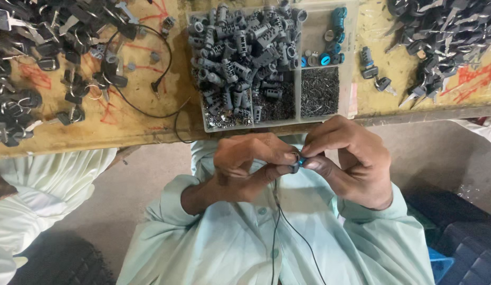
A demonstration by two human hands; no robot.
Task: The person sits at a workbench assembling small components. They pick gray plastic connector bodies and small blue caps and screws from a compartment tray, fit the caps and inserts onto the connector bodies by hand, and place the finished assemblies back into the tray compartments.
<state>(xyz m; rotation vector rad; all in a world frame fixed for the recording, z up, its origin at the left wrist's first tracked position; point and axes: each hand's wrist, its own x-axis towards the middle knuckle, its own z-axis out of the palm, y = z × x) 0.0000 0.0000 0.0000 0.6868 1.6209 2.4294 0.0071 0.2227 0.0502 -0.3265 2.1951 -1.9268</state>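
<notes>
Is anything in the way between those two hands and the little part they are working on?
Nothing visible. The left hand and the right hand already pinch the small dark and blue cylinder directly between their fingertips, in front of the pale green shirt, below the wooden table's edge.

Soft even daylight, mild shadows (edges slightly warped), sharp focus.

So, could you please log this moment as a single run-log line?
left hand: pinches small dark cylinder | right hand: fingers on blue part | compartment tray: on bench, beyond hands
</notes>
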